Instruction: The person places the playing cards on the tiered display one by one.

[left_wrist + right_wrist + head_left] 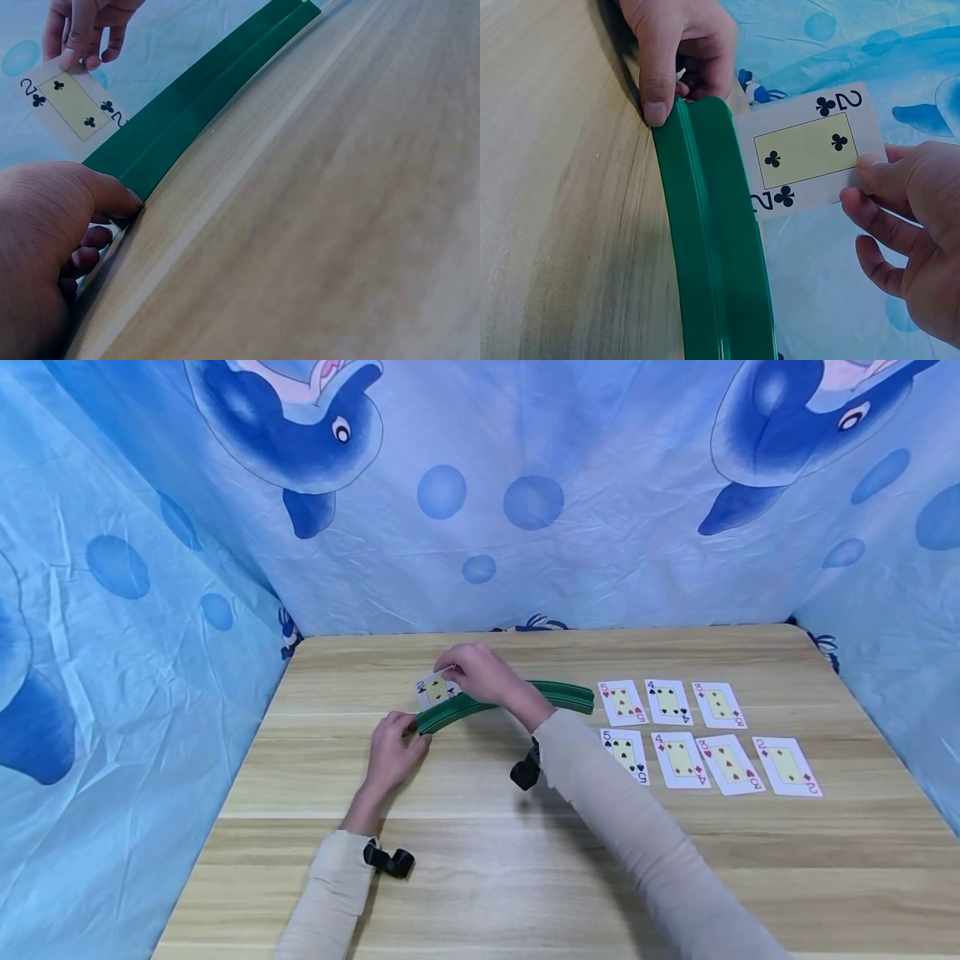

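A curved green card holder [567, 695] stands on the table. At its left end my left hand [392, 753] grips the rail, with the thumb on the near side and the other fingers curled at the end, as the left wrist view shows. My right hand [486, 675] reaches across the holder and pinches a two of clubs [806, 154] by one edge between thumb and fingers. The card's opposite edge meets the holder near its left end. Whether that edge sits in a groove or behind the rail, I cannot tell.
Right of the holder, face-up cards lie in two rows on the wooden table [465, 877]. The back row has a five of hearts [622, 702], a four of spades [668, 702] and a three of diamonds [718, 705]. Several more, including a two of diamonds [787, 767], form the front row.
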A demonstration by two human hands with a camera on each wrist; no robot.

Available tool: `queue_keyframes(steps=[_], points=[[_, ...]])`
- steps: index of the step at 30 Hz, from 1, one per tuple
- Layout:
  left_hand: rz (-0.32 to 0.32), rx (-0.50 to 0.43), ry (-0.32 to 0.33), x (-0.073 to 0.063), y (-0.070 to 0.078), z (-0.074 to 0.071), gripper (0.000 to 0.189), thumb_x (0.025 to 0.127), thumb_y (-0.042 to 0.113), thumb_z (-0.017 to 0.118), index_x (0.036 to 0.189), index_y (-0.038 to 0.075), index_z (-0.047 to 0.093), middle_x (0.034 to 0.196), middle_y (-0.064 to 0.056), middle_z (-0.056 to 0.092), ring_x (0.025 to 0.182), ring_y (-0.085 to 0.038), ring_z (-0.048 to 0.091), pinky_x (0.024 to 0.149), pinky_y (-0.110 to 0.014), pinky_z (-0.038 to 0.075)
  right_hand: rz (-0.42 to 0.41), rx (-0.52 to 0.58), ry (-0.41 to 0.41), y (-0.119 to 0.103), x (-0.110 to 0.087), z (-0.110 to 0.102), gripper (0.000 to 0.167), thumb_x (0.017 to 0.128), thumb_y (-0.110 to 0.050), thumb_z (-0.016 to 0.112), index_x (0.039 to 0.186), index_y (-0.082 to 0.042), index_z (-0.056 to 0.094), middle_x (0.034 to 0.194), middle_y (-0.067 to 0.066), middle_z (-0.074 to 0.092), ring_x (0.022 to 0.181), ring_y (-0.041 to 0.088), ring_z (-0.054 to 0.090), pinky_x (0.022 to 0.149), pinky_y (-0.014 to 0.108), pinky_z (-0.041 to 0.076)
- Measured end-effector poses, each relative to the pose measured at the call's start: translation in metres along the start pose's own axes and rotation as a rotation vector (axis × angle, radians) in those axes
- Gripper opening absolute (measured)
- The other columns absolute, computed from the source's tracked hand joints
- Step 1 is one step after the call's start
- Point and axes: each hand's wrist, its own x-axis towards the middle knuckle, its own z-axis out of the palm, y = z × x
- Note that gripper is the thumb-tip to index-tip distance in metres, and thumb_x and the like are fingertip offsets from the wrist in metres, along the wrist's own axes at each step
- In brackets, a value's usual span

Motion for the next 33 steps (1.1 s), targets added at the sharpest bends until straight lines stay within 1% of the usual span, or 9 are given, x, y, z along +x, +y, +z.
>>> queue_keyframes(steps=[4,7,11,16,20,26,33], points=[[0.009,-0.001,0.006,0.001,-0.001,0.000,0.032,0.083,0.012,0.076,0.110,-0.003,0.071,0.108,-0.019,0.066,0.099,-0.033,0.059,0.090,-0.046,0.046,0.015,-0.003,-0.030,0.000,-0.001,0.001,0.023,0.099,-0.013,0.061,0.118,-0.008,0.073,0.118,0.008,0.074,0.109,0.020,0.071,0.095,0.034,0.057],[0.009,-0.003,0.005,0.000,-0.001,0.000,0.031,0.083,0.012,0.076,0.110,-0.002,0.071,0.107,-0.019,0.066,0.099,-0.034,0.059,0.090,-0.045,0.046,0.034,0.014,-0.053,0.000,-0.003,0.000,0.024,0.099,-0.013,0.061,0.120,-0.008,0.072,0.120,0.008,0.073,0.109,0.020,0.070,0.095,0.035,0.057],[0.011,0.004,0.003,0.001,-0.001,0.000,0.031,0.083,0.012,0.076,0.110,-0.002,0.071,0.107,-0.018,0.066,0.098,-0.033,0.059,0.090,-0.044,0.045,0.037,0.015,-0.057,0.000,-0.005,-0.002,0.028,0.098,-0.013,0.062,0.124,-0.009,0.070,0.124,0.009,0.072,0.109,0.020,0.070,0.094,0.034,0.057],[0.005,0.008,-0.002,0.000,0.000,0.000,0.031,0.084,0.012,0.076,0.111,-0.002,0.071,0.107,-0.018,0.066,0.099,-0.032,0.059,0.090,-0.043,0.045,0.040,0.005,-0.051,0.001,-0.009,-0.011,0.032,0.098,-0.016,0.064,0.128,-0.010,0.067,0.122,0.010,0.071,0.105,0.020,0.070,0.091,0.034,0.057],[-0.002,0.012,-0.004,0.000,0.000,0.000,0.032,0.084,0.012,0.076,0.112,-0.002,0.070,0.108,-0.018,0.066,0.099,-0.032,0.058,0.090,-0.043,0.045,0.040,0.014,-0.033,0.001,-0.014,-0.022,0.035,0.097,-0.018,0.065,0.130,-0.009,0.065,0.120,0.011,0.071,0.100,0.022,0.071,0.089,0.035,0.058],[-0.003,0.014,0.001,-0.001,0.001,0.000,0.032,0.084,0.013,0.076,0.111,-0.003,0.071,0.106,-0.018,0.066,0.098,-0.033,0.058,0.089,-0.043,0.045,0.032,0.013,0.019,0.002,-0.025,-0.040,0.036,0.095,-0.019,0.067,0.130,-0.009,0.065,0.121,0.011,0.070,0.097,0.022,0.072,0.087,0.036,0.058],[-0.008,0.023,-0.008,-0.001,0.002,0.000,0.033,0.084,0.013,0.075,0.112,-0.003,0.070,0.106,-0.018,0.065,0.097,-0.032,0.058,0.088,-0.042,0.044,0.028,0.022,0.077,0.008,-0.049,-0.067,0.034,0.095,-0.016,0.068,0.127,-0.007,0.066,0.125,0.013,0.069,0.095,0.024,0.072,0.085,0.038,0.058]])
